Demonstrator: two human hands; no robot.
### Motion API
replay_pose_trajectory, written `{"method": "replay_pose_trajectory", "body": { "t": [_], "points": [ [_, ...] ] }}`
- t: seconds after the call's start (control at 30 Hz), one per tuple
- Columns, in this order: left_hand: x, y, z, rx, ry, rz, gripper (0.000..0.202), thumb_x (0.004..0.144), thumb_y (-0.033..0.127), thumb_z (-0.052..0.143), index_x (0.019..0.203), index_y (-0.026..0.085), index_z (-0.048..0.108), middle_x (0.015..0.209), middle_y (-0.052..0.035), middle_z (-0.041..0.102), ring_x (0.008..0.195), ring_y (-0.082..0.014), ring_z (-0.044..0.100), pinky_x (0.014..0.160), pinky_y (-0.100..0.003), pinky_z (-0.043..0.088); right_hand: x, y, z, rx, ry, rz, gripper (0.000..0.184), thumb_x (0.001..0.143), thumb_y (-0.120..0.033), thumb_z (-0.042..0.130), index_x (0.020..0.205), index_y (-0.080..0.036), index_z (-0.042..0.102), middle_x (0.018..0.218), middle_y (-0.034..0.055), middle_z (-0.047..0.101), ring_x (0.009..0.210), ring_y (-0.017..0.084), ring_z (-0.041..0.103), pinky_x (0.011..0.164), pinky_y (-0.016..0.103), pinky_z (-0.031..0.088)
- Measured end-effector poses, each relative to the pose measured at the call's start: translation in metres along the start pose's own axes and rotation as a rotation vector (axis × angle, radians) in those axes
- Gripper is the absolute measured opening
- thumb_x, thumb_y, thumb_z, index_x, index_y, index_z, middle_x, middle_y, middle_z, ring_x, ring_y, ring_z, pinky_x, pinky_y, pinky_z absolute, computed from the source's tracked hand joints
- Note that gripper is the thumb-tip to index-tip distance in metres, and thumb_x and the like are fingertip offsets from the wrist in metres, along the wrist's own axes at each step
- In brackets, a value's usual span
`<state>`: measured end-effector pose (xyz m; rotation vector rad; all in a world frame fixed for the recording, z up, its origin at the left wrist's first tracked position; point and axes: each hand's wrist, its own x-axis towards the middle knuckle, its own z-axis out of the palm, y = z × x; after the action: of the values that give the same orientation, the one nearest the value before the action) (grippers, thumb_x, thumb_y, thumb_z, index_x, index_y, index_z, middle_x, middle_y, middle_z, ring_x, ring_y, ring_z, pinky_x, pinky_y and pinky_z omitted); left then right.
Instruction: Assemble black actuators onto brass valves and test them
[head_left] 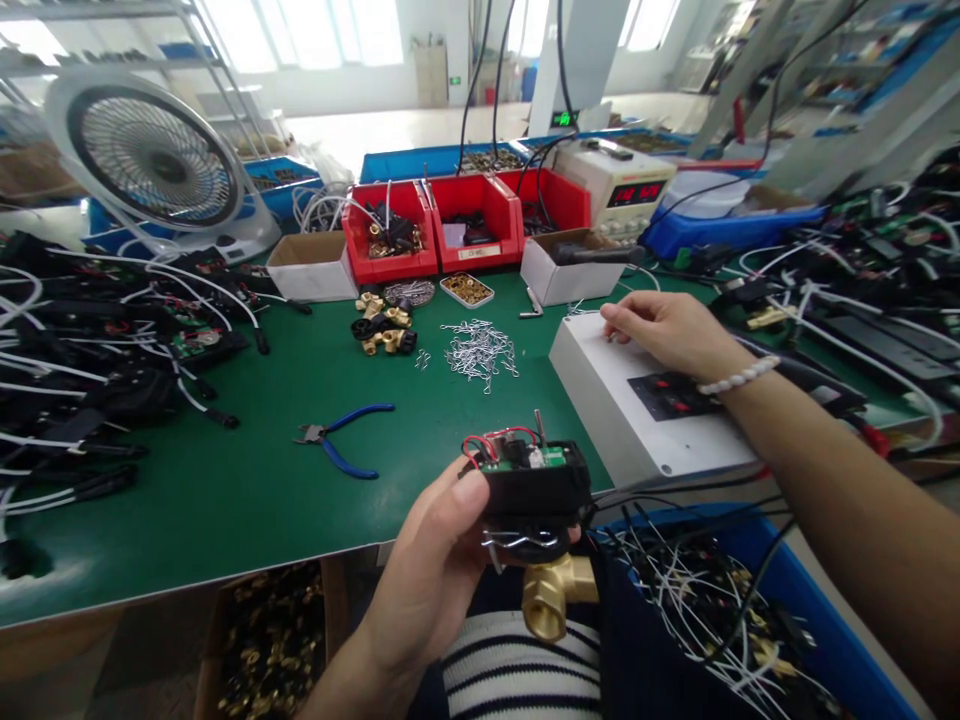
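My left hand (442,540) is wrapped round a motorized valve above the front edge of the bench. Its black actuator housing (536,492) has no cover, so a green circuit board (555,457) and red wires show. Below it hangs a brass valve body (551,598), and a bent wire clip (517,541) sits between the two. Over the far left end of a white control box (622,425), my right hand (660,330) has its fingers pinched together. Whatever they grip there is small and mostly hidden. A black panel with red parts (671,396) lies under my wrist.
Blue-handled cutters (345,440) and a pile of wire clips (481,352) lie on the green bench (262,510). Red bins (480,225) and a power supply (619,185) stand behind. Cabled units (97,380) crowd the left; a blue crate (847,640) sits below right.
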<state>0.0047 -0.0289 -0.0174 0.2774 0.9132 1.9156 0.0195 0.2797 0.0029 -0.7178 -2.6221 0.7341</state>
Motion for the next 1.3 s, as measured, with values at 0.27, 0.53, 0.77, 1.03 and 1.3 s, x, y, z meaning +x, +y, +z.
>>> {"method": "replay_pose_trajectory", "body": {
  "t": [0.27, 0.53, 0.77, 1.03, 1.3],
  "points": [
    [-0.002, -0.001, -0.002, 0.347, 0.084, 0.148, 0.052, 0.079, 0.048, 0.076, 0.119, 0.019, 0.06, 0.108, -0.0066, 0.07, 0.098, -0.0223, 0.065, 0.089, -0.031, 0.051, 0.001, 0.004, 0.002, 0.004, -0.008, 0.001, 0.03, 0.088, -0.04, 0.057, 0.067, -0.02, 0.063, 0.068, 0.0041, 0.067, 0.066, 0.019, 0.061, 0.066, 0.031, 0.043],
    [0.0, -0.001, -0.001, 0.327, 0.097, 0.124, 0.054, 0.082, 0.051, 0.073, 0.123, 0.019, 0.059, 0.115, -0.0071, 0.069, 0.106, -0.0242, 0.064, 0.098, -0.035, 0.047, 0.004, 0.002, 0.003, -0.004, 0.01, 0.012, 0.027, 0.086, -0.033, 0.058, 0.064, -0.019, 0.062, 0.063, 0.0033, 0.065, 0.062, 0.019, 0.059, 0.063, 0.031, 0.041],
    [-0.001, 0.002, 0.002, 0.341, 0.061, 0.114, 0.049, 0.082, 0.047, 0.074, 0.121, 0.02, 0.06, 0.113, -0.0057, 0.07, 0.104, -0.021, 0.065, 0.095, -0.031, 0.049, 0.004, 0.006, 0.003, 0.02, 0.004, 0.005, 0.026, 0.085, -0.035, 0.06, 0.065, -0.019, 0.063, 0.066, 0.0044, 0.066, 0.062, 0.019, 0.06, 0.063, 0.032, 0.042],
    [-0.006, -0.002, 0.01, 0.366, 0.196, 0.178, 0.051, 0.069, 0.028, 0.085, 0.115, 0.026, 0.063, 0.108, 0.0005, 0.071, 0.092, -0.0156, 0.067, 0.08, -0.02, 0.052, 0.004, 0.009, 0.004, 0.039, 0.014, -0.012, 0.027, 0.081, -0.042, 0.062, 0.065, -0.019, 0.064, 0.062, 0.0037, 0.064, 0.061, 0.019, 0.058, 0.062, 0.032, 0.041],
    [-0.007, -0.001, 0.013, 0.322, 0.199, 0.183, 0.05, 0.068, 0.021, 0.084, 0.114, 0.025, 0.064, 0.105, 0.001, 0.072, 0.088, -0.0138, 0.068, 0.079, -0.018, 0.052, 0.004, 0.007, 0.003, 0.053, 0.002, 0.001, 0.027, 0.08, -0.042, 0.062, 0.065, -0.019, 0.064, 0.063, 0.0036, 0.064, 0.061, 0.019, 0.057, 0.062, 0.033, 0.04]
  ]
}}
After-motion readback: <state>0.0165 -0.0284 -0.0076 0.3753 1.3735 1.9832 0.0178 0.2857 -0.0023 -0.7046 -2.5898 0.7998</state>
